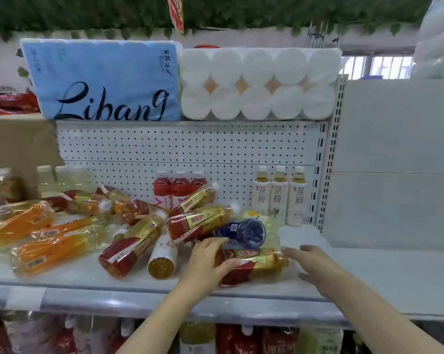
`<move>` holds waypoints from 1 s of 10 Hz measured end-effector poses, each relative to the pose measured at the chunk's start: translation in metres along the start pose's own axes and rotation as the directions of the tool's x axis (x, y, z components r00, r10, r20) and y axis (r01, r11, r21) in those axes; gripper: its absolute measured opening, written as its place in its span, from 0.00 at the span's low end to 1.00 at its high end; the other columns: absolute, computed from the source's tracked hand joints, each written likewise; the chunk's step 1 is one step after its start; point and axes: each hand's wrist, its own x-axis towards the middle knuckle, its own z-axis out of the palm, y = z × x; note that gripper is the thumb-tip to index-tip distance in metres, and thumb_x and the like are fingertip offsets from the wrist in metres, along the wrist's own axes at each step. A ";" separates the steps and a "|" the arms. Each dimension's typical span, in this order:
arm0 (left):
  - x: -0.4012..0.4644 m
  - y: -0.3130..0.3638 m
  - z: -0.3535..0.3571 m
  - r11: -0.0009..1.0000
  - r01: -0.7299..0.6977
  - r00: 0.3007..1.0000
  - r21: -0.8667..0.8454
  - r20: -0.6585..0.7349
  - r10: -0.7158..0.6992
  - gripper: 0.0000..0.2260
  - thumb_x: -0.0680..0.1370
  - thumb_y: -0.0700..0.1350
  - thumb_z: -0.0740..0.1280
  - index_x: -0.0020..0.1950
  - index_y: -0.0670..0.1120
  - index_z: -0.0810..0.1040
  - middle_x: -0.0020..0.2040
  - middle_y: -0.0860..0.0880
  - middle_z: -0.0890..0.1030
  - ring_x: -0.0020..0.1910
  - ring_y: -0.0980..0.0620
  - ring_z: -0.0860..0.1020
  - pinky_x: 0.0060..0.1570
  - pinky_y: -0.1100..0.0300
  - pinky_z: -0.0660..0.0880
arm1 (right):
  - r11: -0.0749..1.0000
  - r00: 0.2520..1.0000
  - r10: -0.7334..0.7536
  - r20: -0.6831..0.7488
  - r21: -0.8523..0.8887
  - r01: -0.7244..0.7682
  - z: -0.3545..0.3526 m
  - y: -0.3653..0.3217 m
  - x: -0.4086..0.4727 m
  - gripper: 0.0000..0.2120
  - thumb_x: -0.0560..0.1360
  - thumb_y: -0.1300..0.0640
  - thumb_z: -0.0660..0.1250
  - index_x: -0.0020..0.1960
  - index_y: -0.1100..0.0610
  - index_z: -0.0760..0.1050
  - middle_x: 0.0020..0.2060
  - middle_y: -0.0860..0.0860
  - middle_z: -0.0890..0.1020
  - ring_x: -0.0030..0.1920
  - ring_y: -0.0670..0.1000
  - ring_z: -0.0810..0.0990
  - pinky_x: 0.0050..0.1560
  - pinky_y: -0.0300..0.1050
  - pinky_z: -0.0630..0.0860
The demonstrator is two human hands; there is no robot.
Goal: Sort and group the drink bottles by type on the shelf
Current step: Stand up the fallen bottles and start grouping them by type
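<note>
Several drink bottles lie jumbled on the white shelf (369, 272). My left hand (210, 261) grips a red-and-gold bottle (256, 264) lying on its side near the front edge. My right hand (315, 267) hovers with straight fingers at that bottle's right end. Behind them lies a blue bottle (246, 232), its base toward me, and more red-and-gold bottles (197, 222). Orange bottles (49, 246) lie at the left. Three white tea bottles (279, 195) and three pink bottles (180, 187) stand upright at the back.
A pegboard back panel (190, 149) closes the shelf's rear. Tissue packs (103, 80) and toilet rolls (256, 84) sit on the shelf above. More bottles (241, 338) fill the shelf below. Pale bottles (59, 178) stand at the back left.
</note>
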 end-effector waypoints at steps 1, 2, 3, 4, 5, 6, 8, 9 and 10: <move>0.000 0.001 0.003 0.999 -0.032 0.998 0.029 -0.044 0.034 0.27 0.78 0.62 0.67 0.74 0.54 0.72 0.72 0.56 0.71 0.73 0.56 0.59 0.70 0.61 0.55 | 0.998 0.999 0.012 0.042 0.066 -0.015 0.007 0.001 0.002 0.36 0.75 0.54 0.77 0.75 0.67 0.65 0.61 0.63 0.78 0.52 0.57 0.83 0.45 0.47 0.83; -0.002 0.004 0.007 0.998 -0.061 0.997 0.012 -0.053 0.061 0.24 0.78 0.61 0.68 0.72 0.55 0.75 0.68 0.59 0.74 0.70 0.59 0.60 0.66 0.63 0.57 | 0.995 0.999 0.022 0.046 0.096 -0.027 0.009 -0.001 0.003 0.26 0.74 0.57 0.78 0.65 0.70 0.74 0.50 0.62 0.83 0.41 0.55 0.83 0.33 0.44 0.81; -0.003 -0.001 0.006 0.994 -0.035 0.998 -0.100 -0.050 0.030 0.21 0.78 0.58 0.70 0.69 0.56 0.78 0.66 0.60 0.76 0.69 0.56 0.68 0.68 0.59 0.64 | 0.986 0.997 0.020 0.072 0.163 -0.031 0.002 -0.003 0.001 0.21 0.70 0.59 0.81 0.57 0.69 0.79 0.44 0.60 0.81 0.40 0.56 0.81 0.44 0.48 0.83; -0.004 -0.005 0.004 0.968 -0.017 0.999 -0.251 -0.046 0.005 0.19 0.76 0.55 0.73 0.66 0.56 0.80 0.64 0.59 0.79 0.65 0.58 0.75 0.69 0.51 0.72 | 0.966 1.000 0.002 0.032 0.259 -0.010 0.004 0.003 -0.003 0.18 0.66 0.61 0.82 0.52 0.66 0.81 0.42 0.57 0.78 0.43 0.54 0.76 0.48 0.49 0.77; -0.008 -0.002 0.004 0.946 0.014 0.997 -0.323 -0.064 -0.037 0.18 0.76 0.54 0.74 0.65 0.56 0.81 0.61 0.60 0.80 0.63 0.61 0.76 0.67 0.50 0.75 | 0.940 0.997 -0.074 0.019 0.335 0.063 0.012 0.010 -0.009 0.19 0.67 0.61 0.81 0.55 0.66 0.81 0.43 0.57 0.84 0.42 0.52 0.75 0.42 0.44 0.73; -0.011 0.002 0.005 0.941 0.039 0.995 -0.337 -0.070 -0.066 0.17 0.76 0.54 0.74 0.64 0.57 0.81 0.58 0.62 0.79 0.62 0.59 0.76 0.67 0.50 0.74 | 0.919 0.990 -0.132 0.047 0.381 0.105 0.019 0.007 -0.024 0.22 0.71 0.66 0.78 0.62 0.62 0.76 0.49 0.58 0.85 0.41 0.52 0.79 0.45 0.44 0.75; 0.001 0.002 -0.020 0.995 -0.018 0.946 -0.100 -0.323 -0.015 0.29 0.72 0.68 0.67 0.69 0.54 0.78 0.63 0.57 0.79 0.65 0.54 0.70 0.64 0.53 0.68 | 0.922 0.964 -0.257 -0.064 0.283 0.265 0.018 -0.013 -0.042 0.38 0.56 0.63 0.84 0.64 0.52 0.76 0.55 0.58 0.82 0.50 0.56 0.84 0.60 0.55 0.81; 0.023 -0.008 -0.040 0.997 0.029 0.871 0.072 -0.491 0.010 0.32 0.72 0.70 0.64 0.69 0.53 0.78 0.67 0.51 0.78 0.69 0.47 0.67 0.68 0.48 0.65 | 0.893 0.914 -0.384 -0.133 0.199 0.404 0.015 -0.032 -0.053 0.38 0.59 0.64 0.84 0.66 0.50 0.74 0.54 0.49 0.78 0.52 0.51 0.82 0.50 0.45 0.80; 0.044 -0.017 -0.051 0.994 0.080 0.921 0.078 -0.388 -0.043 0.32 0.75 0.65 0.69 0.76 0.54 0.71 0.78 0.47 0.68 0.79 0.44 0.58 0.77 0.45 0.53 | 0.858 0.854 -0.489 -0.176 0.081 0.508 0.016 -0.044 -0.054 0.37 0.65 0.64 0.83 0.69 0.48 0.72 0.56 0.51 0.78 0.53 0.51 0.81 0.40 0.39 0.78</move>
